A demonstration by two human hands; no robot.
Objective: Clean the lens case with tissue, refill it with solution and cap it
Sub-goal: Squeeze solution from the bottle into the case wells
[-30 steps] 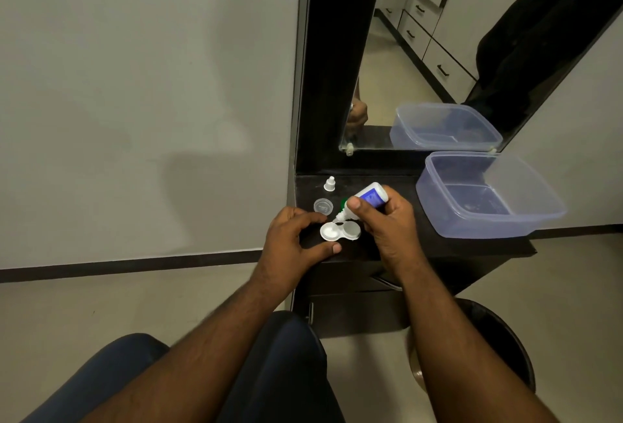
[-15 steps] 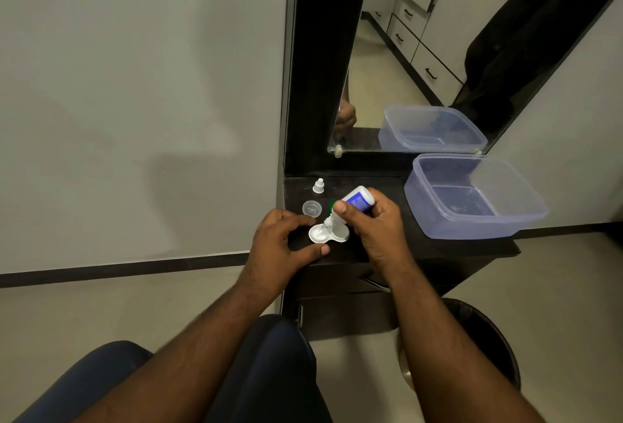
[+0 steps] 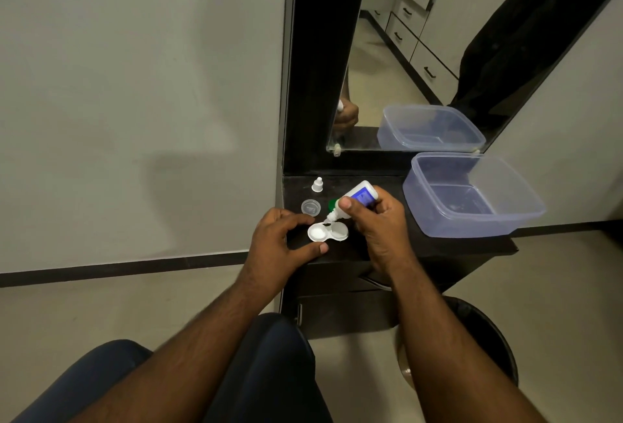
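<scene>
— Where's the lens case [image 3: 328, 232]?

— On the dark dresser top [image 3: 381, 247], near its front left corner, between the two hands. It's white, two round wells joined side by side, both uncapped. The left well looks bright white inside; the right one looks greyer.

— And the hands?

— The right hand [image 3: 379, 220] has its fingers and thumb curled round a small white bottle [image 3: 354, 200] with a blue label, tipped so the nozzle points down just over the middle of the case. The left hand [image 3: 279, 244] is half curled, forefinger and thumb bracketing the case's left side; whether they actually touch it, I can't tell.

— Anything nearby?

— A clear round cap [image 3: 310, 207] and a small white bottle cap [image 3: 317, 184] sit behind the case, a bit of green [image 3: 332, 203] peeks out by the nozzle, and a clear plastic tub [image 3: 472, 200] stands to the right.
</scene>
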